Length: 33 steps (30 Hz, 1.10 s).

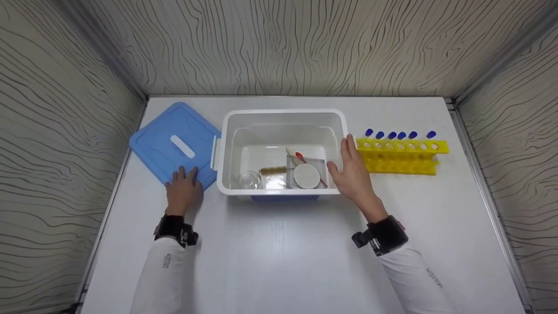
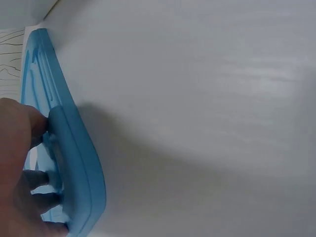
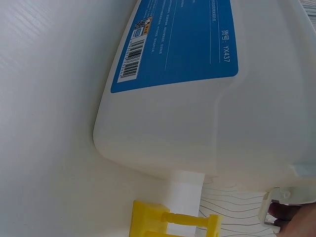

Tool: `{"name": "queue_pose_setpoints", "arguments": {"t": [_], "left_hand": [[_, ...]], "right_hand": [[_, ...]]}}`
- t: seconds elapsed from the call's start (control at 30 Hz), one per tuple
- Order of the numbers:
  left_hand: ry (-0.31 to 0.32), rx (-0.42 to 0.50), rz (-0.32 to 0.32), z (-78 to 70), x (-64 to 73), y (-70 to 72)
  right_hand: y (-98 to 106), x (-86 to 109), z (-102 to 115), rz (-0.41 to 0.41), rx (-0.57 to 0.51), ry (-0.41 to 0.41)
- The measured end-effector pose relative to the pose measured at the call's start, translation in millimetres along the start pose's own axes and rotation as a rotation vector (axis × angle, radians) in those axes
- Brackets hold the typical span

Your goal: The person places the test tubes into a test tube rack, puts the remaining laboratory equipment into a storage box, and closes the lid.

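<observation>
A white plastic bin (image 1: pixel 283 114) stands mid-table, holding a clear glass vessel (image 1: pixel 250 179), a brown-bristled brush (image 1: pixel 273 170), a grey mesh square (image 1: pixel 320 164), a round white piece (image 1: pixel 306 176) and a red-ended stick (image 1: pixel 299 155). My right hand (image 1: pixel 352 176) rests along the bin's right rim, fingers extended, thumb over the inside. The right wrist view has its fingers (image 3: pixel 284 211) beside the white side handle (image 3: pixel 265 207). On the left, a blue lid (image 1: pixel 163 139) lies flat. My left hand (image 1: pixel 183 192) touches its near edge, fingertips on top (image 2: pixel 54 200).
Right of the bin stands a yellow test tube rack (image 1: pixel 399 168), partly behind the right hand. Several blue-capped tubes (image 1: pixel 392 135) lie along its far side. A blue label (image 3: pixel 192 44) covers part of the bin's front. Patterned walls (image 1: pixel 270 48) enclose the table.
</observation>
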<state>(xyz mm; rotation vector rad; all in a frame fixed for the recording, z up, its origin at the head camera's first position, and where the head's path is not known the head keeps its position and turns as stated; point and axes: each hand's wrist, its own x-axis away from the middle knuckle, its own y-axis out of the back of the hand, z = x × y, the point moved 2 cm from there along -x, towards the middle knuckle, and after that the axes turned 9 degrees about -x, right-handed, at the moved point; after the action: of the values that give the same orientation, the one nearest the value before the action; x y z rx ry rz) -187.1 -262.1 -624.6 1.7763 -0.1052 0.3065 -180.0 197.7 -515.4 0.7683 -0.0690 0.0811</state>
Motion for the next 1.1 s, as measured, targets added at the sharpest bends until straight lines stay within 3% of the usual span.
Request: {"name": "queue_pose_setpoints", "arguments": {"t": [0.13, 0.27, 0.67, 1.1], "left_hand": [[-0.025, -0.006, 0.018, 8.4, 5.2, -0.6], [-0.051, -0.003, -0.005, 12.7, 13.4, -0.9], [-0.036, -0.031, -0.049, 6.0, 30.4, -6.0], [-0.06, -0.096, -0.093, 7.5, 46.4, 4.2]], "right_hand": [[0, -0.4, -2, 0.007, 0.002, -0.003], [1, 0.0, -4, 0.002, -0.012, 0.005], [2, -0.6, -6, 0.016, -0.02, -0.022], [1, -1.7, -5, 0.013, -0.025, -0.001]]}}
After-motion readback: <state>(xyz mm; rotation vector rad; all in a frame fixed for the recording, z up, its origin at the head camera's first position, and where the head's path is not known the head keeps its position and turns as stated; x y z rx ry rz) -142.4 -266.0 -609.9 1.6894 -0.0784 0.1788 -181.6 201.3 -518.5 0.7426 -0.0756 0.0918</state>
